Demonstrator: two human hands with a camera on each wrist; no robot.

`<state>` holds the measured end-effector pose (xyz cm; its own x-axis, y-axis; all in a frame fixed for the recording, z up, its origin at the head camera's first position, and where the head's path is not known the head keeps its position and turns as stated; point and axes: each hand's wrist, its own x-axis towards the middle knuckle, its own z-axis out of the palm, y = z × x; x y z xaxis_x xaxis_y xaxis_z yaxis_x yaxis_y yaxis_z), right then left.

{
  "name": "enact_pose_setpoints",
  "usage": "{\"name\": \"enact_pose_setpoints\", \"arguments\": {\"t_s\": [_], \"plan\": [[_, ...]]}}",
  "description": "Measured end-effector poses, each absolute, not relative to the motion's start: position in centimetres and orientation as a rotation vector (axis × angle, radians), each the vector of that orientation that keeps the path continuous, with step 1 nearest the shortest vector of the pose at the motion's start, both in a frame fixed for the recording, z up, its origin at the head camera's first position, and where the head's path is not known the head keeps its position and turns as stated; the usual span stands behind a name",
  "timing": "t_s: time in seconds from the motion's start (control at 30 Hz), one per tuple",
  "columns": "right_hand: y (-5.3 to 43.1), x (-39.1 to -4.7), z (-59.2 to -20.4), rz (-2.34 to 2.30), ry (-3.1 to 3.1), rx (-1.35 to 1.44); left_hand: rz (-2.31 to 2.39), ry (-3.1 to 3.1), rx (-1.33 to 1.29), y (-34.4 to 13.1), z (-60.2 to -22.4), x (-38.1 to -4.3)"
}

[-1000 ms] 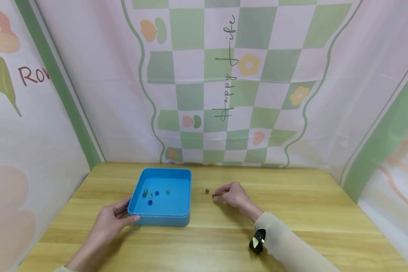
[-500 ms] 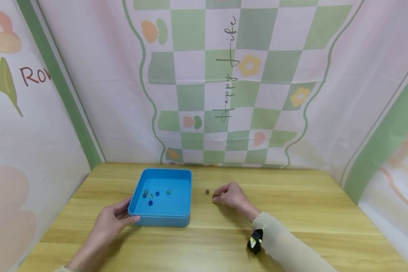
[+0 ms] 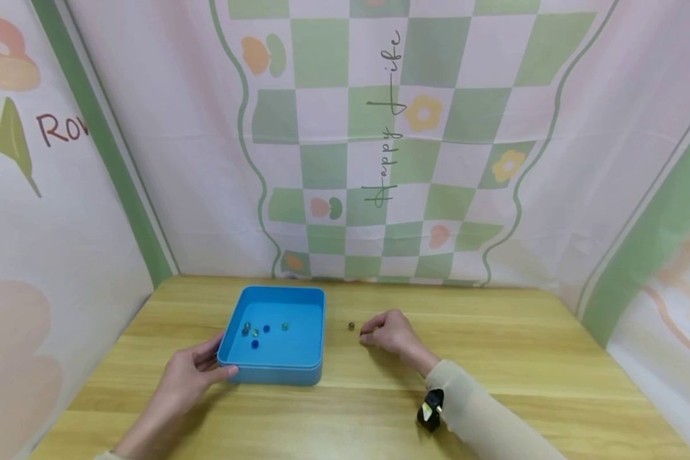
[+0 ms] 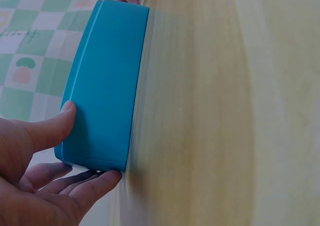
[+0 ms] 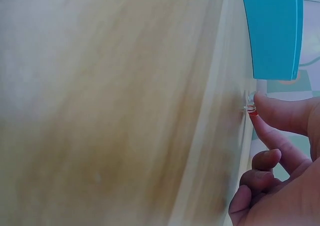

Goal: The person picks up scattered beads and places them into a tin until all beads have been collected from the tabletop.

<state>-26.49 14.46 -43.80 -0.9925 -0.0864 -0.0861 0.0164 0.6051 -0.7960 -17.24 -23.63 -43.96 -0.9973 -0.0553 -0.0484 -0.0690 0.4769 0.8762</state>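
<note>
A blue square box [image 3: 276,375] stands on the table, with several glass marbles inside, among them a dark blue marble [image 3: 255,344]. My left hand [image 3: 186,377] holds the box at its near left corner, thumb on the front wall and fingers along the side, as the left wrist view shows. To the right of the box, my right hand [image 3: 393,333] pinches a clear marble with red in it [image 5: 252,110] between thumb and index finger, down at the tabletop. The fingers mostly hide it in the head view. A brownish marble [image 3: 351,326] lies on the table just left of those fingertips.
The wooden table [image 3: 494,358] reaches back to a hanging checkered cloth [image 3: 374,160]. Printed cloth also hangs along both sides. A small black device [image 3: 430,410] sits at the right sleeve [image 3: 483,409].
The right fingertips have drawn in around the marble with barely any travel. The box, the left hand and the loose marble stay in place; the head view has shifted very slightly.
</note>
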Motion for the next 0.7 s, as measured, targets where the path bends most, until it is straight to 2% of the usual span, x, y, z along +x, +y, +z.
{"name": "enact_pose_setpoints", "arguments": {"t_s": [0.7], "plan": [[14.94,-26.27,-43.38,-1.398,2.711,-0.052,1.586,2.697,-0.106,-23.63,-43.99,-17.17]]}}
